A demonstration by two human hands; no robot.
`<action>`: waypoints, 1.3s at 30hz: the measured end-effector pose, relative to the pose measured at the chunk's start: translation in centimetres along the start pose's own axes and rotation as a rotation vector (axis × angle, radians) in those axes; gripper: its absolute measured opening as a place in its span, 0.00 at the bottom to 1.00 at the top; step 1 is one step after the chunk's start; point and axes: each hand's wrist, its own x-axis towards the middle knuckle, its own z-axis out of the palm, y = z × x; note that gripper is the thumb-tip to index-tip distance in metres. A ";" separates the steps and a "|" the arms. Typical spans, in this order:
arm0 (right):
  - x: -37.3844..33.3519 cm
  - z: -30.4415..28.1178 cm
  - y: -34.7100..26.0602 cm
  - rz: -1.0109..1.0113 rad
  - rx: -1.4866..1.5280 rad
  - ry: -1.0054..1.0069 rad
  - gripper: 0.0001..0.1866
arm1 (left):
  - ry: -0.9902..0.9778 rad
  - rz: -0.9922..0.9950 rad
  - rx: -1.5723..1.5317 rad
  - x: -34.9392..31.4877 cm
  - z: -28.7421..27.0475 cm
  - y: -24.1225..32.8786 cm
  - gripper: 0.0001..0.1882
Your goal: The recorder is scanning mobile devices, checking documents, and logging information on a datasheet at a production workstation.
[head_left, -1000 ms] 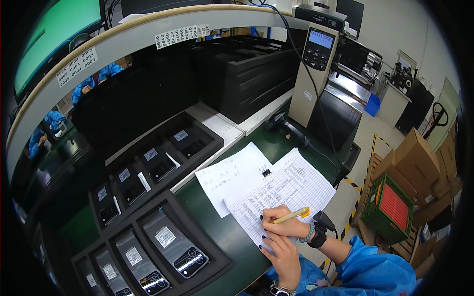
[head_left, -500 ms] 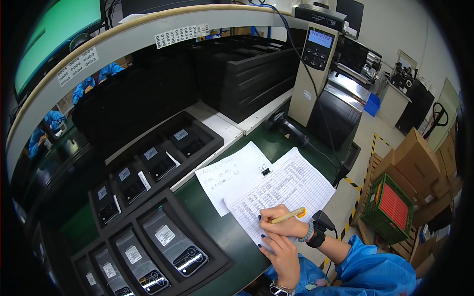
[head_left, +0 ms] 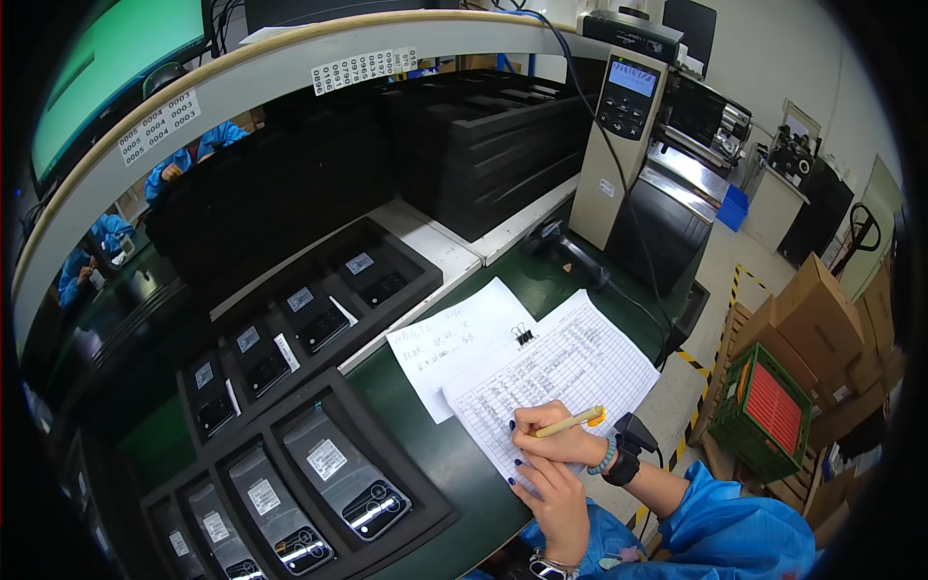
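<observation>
My right hand grips a yellow pen, its lower end over a printed grid form partly filled with handwriting. Just below it, my left hand lies with fingers stretched out on the form's near edge, holding nothing. A black binder clip sits at the form's upper edge. Partly under the form is a white handwritten sheet. To the left, a black foam tray holds several phone-shaped pieces with white labels, such as the nearest phone. The pen's tip is hidden by my fingers.
Behind, another foam tray carries more phones, below tall stacks of black foam trays. A handheld scanner lies by a label printer. Cartons and a green crate stand right. Blue-sleeved people appear far left.
The view has shifted slightly, so the scene sits a little further right. My right hand keeps hold of the pen, and both hands stay at nearly the same spot on the form.
</observation>
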 end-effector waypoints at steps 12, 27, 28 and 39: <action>-0.1 -0.4 -0.1 0.047 -0.064 -0.086 0.09 | 0.004 -0.007 0.003 0.0 0.0 0.0 0.19; -0.1 -0.4 0.2 0.036 -0.047 -0.081 0.09 | 0.009 -0.002 -0.001 0.0 0.0 0.0 0.19; -0.1 -0.3 0.3 0.036 -0.048 -0.080 0.09 | 0.011 -0.002 0.001 0.0 0.0 0.0 0.18; 0.0 -0.2 0.2 -0.004 -0.028 -0.015 0.11 | 0.009 0.000 -0.013 0.0 0.1 0.0 0.19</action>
